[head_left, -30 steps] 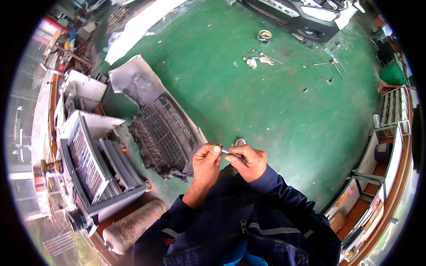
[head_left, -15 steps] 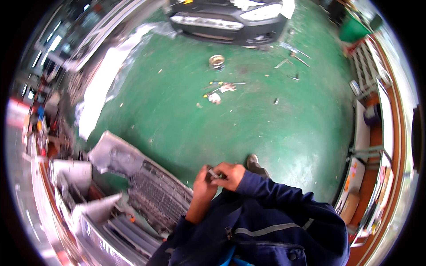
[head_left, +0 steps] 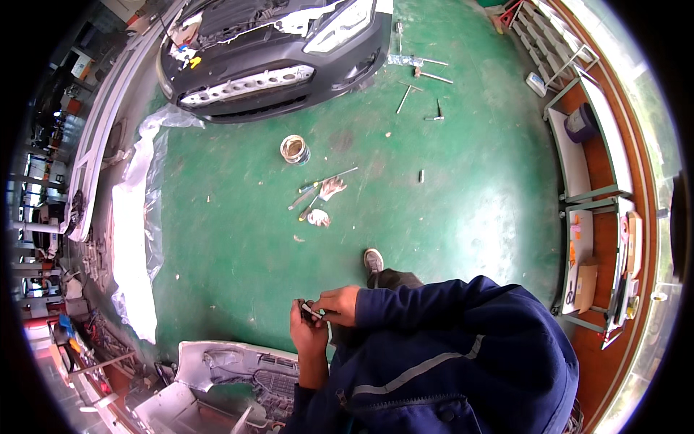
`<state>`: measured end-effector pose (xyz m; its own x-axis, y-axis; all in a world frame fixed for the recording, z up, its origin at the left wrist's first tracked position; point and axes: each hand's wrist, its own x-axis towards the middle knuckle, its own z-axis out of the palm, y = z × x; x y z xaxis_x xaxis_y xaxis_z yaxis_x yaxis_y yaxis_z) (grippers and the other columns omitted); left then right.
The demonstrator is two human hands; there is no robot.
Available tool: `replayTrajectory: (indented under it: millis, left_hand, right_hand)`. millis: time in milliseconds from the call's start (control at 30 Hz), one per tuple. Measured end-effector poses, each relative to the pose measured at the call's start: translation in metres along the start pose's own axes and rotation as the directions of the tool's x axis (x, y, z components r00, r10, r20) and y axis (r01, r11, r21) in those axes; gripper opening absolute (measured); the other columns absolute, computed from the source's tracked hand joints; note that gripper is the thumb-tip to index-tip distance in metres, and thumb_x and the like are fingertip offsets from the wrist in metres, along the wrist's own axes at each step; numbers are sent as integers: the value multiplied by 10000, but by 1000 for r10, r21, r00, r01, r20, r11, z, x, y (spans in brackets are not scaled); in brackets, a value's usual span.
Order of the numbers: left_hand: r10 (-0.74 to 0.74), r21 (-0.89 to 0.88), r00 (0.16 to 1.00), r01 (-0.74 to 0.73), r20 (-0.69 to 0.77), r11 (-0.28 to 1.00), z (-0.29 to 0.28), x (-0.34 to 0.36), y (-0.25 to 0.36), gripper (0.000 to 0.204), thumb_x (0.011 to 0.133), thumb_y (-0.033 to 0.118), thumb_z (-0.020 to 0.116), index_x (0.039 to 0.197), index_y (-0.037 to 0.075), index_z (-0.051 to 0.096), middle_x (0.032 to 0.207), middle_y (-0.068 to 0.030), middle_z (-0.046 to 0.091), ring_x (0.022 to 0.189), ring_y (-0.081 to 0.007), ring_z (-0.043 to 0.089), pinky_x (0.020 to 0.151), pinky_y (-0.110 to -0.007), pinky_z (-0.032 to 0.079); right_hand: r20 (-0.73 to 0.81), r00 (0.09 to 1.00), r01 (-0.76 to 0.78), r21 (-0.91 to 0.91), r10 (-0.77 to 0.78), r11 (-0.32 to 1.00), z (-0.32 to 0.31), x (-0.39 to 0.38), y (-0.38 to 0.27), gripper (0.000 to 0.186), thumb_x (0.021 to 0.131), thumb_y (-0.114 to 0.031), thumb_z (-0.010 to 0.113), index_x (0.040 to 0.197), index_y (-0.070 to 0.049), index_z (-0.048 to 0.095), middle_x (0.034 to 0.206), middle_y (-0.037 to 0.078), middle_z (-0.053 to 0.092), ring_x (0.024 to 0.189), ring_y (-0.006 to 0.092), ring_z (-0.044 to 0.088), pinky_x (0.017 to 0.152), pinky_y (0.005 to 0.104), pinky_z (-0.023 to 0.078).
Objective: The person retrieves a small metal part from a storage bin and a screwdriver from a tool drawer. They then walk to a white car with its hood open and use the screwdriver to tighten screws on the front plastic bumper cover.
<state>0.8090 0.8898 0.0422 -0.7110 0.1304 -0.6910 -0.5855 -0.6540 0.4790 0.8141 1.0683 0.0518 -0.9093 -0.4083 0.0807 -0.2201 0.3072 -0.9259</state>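
Note:
In front of my body, my left hand [head_left: 307, 334] and my right hand [head_left: 340, 305] are close together. Between them is a small dark-and-silver metal piece [head_left: 311, 311], too small to name exactly. My left fingers are wrapped round its near side, and my right fingers pinch it from the right. On the green floor beyond lie a pair of work gloves [head_left: 332, 189] and some long-shafted screwdrivers [head_left: 337, 175]. A short metal cylinder [head_left: 421, 176] lies farther right, well apart from my hands.
A car front with a dark bumper [head_left: 282, 98] stands ahead, an open can [head_left: 295, 150] before it. T-handled wrenches [head_left: 407, 98] lie to its right. A removed bumper [head_left: 238, 356] is at lower left. Plastic sheeting [head_left: 137, 239] runs along the left, a shelf rack [head_left: 589, 199] along the right.
My view has swung to the right, so the car shifts left and shows more fully. Both hands stay together on the small metal piece, which now shows more plainly.

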Motion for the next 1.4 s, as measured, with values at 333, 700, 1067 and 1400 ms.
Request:
replayTrajectory:
  millis: [333,700,1067,1400]
  left_hand:
    - [-510,205,848,479,142,854,157,185,13,176,991,265,565,946,96,542,718,-29,540,553,-105,464,455,-230,350]
    - [-491,974,870,68,49,217,382,376,-46,179,998,206,522,934,44,563,738,-42,552,591,-109,498,500,-221,379]
    - [-279,946,933,144,-228,-291,551,513,-196,177,919,176,676,933,6,631,729,-21,622,585,-82,535,504,-239,424]
    - [-568,734,760,-575,317,-360,551,709,-340,163,794,139,785,872,55,669,777,-100,668,651,-249,658,576,-342,520]
  right_hand:
    - [-325,759,-571,86,564,817,-160,21,137,352,840,-287,703,1140,-105,667,1039,152,701,940,327,682,824,402,545]
    - [-287,-123,-547,818,950,176,-358,-139,600,305,812,-236,726,999,5,726,816,131,721,579,175,663,564,334,563]
    - [-363,-213,-811,584,907,43,-556,-116,824,379,785,-340,694,1082,-105,714,1011,157,720,984,343,681,884,421,535]
    - [-600,-363,-865,501,713,-18,-633,-114,1068,580,873,-398,663,1331,-76,509,1272,204,565,1131,377,595,940,465,499]
